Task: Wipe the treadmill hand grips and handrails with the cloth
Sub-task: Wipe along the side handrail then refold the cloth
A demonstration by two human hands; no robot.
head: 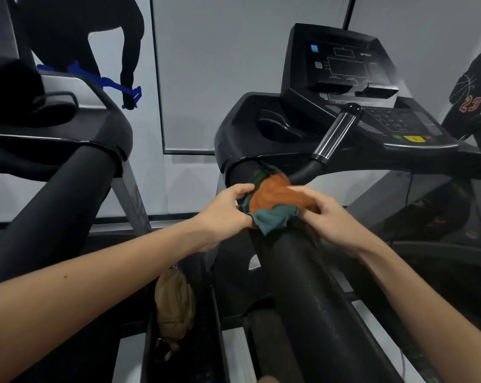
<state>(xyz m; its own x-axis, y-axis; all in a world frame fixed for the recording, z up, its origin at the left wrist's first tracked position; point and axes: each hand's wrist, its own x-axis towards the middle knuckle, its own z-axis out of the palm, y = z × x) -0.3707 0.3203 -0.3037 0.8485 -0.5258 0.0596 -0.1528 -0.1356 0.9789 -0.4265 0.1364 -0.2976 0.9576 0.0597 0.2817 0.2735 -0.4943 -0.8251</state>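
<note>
Bunching over the top of the thick black handrail [297, 272], just below the console [344, 67], my orange-and-teal cloth [272, 200] looks soft, light and limp, so I judge it best held by its gathered edges on either side of the rail. My left hand [225, 210] pinches its left edge with curled fingers, while my right hand [326, 210] curls round its right side, both pressing it onto the rail.
</note>
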